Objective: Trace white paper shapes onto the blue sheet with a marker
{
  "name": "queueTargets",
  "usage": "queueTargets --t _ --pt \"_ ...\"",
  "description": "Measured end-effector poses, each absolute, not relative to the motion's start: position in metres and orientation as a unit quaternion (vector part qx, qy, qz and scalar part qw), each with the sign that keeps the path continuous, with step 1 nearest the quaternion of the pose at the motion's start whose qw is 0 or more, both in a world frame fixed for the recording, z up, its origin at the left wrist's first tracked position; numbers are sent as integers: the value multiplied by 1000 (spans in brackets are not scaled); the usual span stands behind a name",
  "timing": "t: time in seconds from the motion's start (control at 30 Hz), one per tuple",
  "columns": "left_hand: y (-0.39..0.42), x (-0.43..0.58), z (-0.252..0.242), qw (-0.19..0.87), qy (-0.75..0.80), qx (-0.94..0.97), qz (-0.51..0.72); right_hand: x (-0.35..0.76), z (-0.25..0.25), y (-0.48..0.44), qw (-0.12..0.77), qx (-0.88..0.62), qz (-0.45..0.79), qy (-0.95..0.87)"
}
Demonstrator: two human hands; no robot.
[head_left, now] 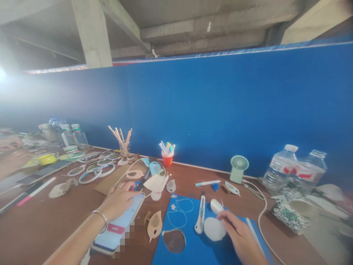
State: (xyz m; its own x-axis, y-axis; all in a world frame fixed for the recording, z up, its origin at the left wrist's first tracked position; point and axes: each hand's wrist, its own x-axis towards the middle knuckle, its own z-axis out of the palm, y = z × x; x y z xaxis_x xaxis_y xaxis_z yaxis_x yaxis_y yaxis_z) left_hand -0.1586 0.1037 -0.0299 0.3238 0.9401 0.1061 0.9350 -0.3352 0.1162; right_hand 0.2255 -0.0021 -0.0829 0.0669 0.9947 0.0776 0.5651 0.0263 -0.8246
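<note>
"Disc (214,229), where is it?"

"Just right of the cutter (200,217), over the blue sheet (190,254), its edge pinched in the fingers of the right hand (242,235)."

"And the left hand (121,200)?"

"Left of the cutter, at the top of the phone (117,232). I can't tell whether its fingers grip anything."

"Farther off?"

"Beyond the cutter, to its right: 1 fan (239,168), then 2 bottles (282,167)."

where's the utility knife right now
In the head view, the utility knife is low and just right of centre, lying on the blue sheet, immediately left of the rounded white piece.
</note>
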Motion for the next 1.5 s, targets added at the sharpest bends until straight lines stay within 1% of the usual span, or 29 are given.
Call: queueTargets --t 0.13,0.27,0.57,0.8,1.0,1.27,1.5 --pt "104 -164 -26 36 579 809 94 227 -84 -3 357 -638 303 -611" --pt "104 -171 -22 30 592 798 110 227 -84 -3 369 -632 298 -613" --pt "112 -182 -39 25 616 780 110 224 -81 -4 393 -631 295 -600" --pt "115 -188 -41 26 627 771 108 226 -81 -4 369 -633 307 -607" --pt "118 -195 -49 31 650 748 131 225 -80 -3 364 -640 313 -600" --pt "110 -186 -41 63 598 785 148 227 -84 -4 377 -633 321 -595" --pt "109 -184 -39 84 607 779 131 226 -82 -3 384 -633 327 -588"
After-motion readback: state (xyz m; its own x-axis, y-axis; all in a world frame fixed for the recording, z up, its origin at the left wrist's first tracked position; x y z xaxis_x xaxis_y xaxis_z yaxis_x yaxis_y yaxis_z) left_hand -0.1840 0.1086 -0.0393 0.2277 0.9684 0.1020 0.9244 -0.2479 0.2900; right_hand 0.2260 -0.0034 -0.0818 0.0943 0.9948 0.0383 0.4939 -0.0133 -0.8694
